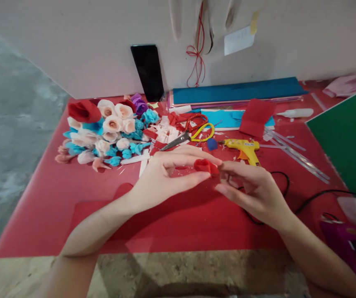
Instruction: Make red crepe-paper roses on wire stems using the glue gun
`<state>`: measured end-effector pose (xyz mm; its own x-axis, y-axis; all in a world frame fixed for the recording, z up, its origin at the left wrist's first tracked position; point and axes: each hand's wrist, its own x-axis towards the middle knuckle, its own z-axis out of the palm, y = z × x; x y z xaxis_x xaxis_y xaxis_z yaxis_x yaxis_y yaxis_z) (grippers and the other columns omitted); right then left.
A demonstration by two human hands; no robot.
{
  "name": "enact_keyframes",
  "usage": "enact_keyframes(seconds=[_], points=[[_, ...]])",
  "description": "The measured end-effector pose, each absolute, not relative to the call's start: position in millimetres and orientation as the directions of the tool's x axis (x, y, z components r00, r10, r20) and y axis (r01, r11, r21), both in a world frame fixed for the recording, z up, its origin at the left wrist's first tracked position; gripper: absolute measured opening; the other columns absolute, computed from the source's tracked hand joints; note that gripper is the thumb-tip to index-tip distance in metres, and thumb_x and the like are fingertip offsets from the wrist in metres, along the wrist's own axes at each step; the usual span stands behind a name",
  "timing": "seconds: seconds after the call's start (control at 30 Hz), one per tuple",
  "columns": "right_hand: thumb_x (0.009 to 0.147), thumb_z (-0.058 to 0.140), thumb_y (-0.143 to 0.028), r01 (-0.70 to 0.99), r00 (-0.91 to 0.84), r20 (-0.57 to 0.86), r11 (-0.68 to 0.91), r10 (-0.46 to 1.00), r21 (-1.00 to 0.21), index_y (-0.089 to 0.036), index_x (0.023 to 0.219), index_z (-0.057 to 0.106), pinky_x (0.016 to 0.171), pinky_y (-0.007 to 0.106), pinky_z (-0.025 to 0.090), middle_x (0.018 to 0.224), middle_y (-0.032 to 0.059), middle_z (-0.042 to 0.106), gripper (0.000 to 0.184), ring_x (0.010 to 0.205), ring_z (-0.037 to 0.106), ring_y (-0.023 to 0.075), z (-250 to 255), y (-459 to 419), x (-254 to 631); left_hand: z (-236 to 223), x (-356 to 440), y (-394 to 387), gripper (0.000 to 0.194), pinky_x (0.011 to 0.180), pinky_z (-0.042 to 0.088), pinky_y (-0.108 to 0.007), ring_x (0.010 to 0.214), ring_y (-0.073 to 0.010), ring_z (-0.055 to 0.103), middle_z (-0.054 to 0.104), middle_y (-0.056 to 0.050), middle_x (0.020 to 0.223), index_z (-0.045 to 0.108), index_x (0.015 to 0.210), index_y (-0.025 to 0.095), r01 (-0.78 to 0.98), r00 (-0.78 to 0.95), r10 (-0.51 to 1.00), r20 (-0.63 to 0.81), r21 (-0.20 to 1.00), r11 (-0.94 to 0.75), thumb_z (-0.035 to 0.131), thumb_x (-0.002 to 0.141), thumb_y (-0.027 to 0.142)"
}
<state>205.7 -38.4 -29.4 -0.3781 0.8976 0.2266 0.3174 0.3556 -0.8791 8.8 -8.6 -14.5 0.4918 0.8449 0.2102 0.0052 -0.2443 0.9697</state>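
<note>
My left hand (168, 174) and my right hand (252, 188) meet above a red sheet (171, 223) on the table. Between their fingertips sits a small rolled red paper flower (205, 166). The left thumb and forefinger pinch it from the left. The right fingers grip it from the right and below. A pile of finished paper roses (106, 128) in cream, blue, red and purple lies to the far left of my hands.
Scissors (187, 136) with yellow and red handles and a yellow glue gun (243, 148) lie just beyond my hands. Blue paper rolls (236, 91) rest against the wall. A green board (348, 136) stands at the right, above a purple glue gun (345, 240). Black cords (308, 198) run across.
</note>
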Motion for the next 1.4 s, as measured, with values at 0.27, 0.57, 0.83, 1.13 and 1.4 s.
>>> enact_keyframes(seconds=[0.27,0.57,0.83,1.13,1.4], points=[[0.080,0.055,-0.002,0.339,-0.341,0.306,0.420,0.889,-0.842,-0.017,0.072,0.062,0.048,0.015,0.040,0.059,-0.0045,0.055,0.018,0.049,0.047,0.0050,-25.6,-43.2,201.1,-20.3,13.5,-15.8,0.028,0.096,0.047,-0.032,0.106,-0.0171,0.059,0.068,-0.005,0.110,0.068,0.105,0.020,-0.072,0.577,0.780,0.241,0.967,-0.245,0.065,0.079,0.010],[0.080,0.060,-0.005,0.292,-0.318,0.407,0.497,0.856,-0.817,-0.025,0.087,0.067,0.060,0.016,0.051,0.074,-0.0031,0.069,0.022,0.062,0.063,0.0082,-23.3,-43.9,200.3,-15.3,11.9,-17.1,0.026,0.095,0.049,-0.035,0.110,-0.0203,0.060,0.067,-0.009,0.115,0.067,0.109,0.020,-0.092,0.578,0.758,0.302,0.947,-0.308,0.054,0.087,0.015],[0.080,0.064,-0.012,0.312,-0.261,0.341,0.413,0.903,-0.856,-0.026,0.083,0.066,0.061,0.026,0.055,0.077,0.0005,0.071,0.014,0.065,0.067,0.0159,-21.9,-47.1,199.8,-20.1,12.1,-16.0,0.031,0.096,0.046,-0.040,0.105,-0.0217,0.061,0.068,-0.008,0.114,0.066,0.109,0.022,-0.091,0.561,0.730,0.390,0.906,-0.413,0.061,0.081,0.012],[0.079,0.065,-0.014,0.249,-0.307,0.264,0.345,0.915,-0.905,-0.020,0.070,0.059,0.050,0.020,0.046,0.056,-0.0030,0.059,0.013,0.049,0.054,0.0090,-20.6,-48.9,200.0,-22.0,16.2,-20.3,0.022,0.092,0.048,-0.036,0.100,-0.0192,0.062,0.071,-0.009,0.103,0.071,0.100,0.019,-0.116,0.520,0.774,0.362,0.927,-0.355,0.064,0.079,0.012],[0.080,0.064,-0.020,0.218,-0.292,0.149,0.217,0.945,-0.952,-0.017,0.070,0.063,0.042,0.020,0.037,0.051,-0.0041,0.054,0.010,0.042,0.043,0.0062,-20.6,-48.2,197.0,-23.8,18.6,-20.1,0.014,0.086,0.049,-0.036,0.090,-0.0175,0.061,0.072,-0.009,0.100,0.073,0.089,0.018,-0.092,0.471,0.821,0.323,0.943,-0.319,0.066,0.078,0.013]])
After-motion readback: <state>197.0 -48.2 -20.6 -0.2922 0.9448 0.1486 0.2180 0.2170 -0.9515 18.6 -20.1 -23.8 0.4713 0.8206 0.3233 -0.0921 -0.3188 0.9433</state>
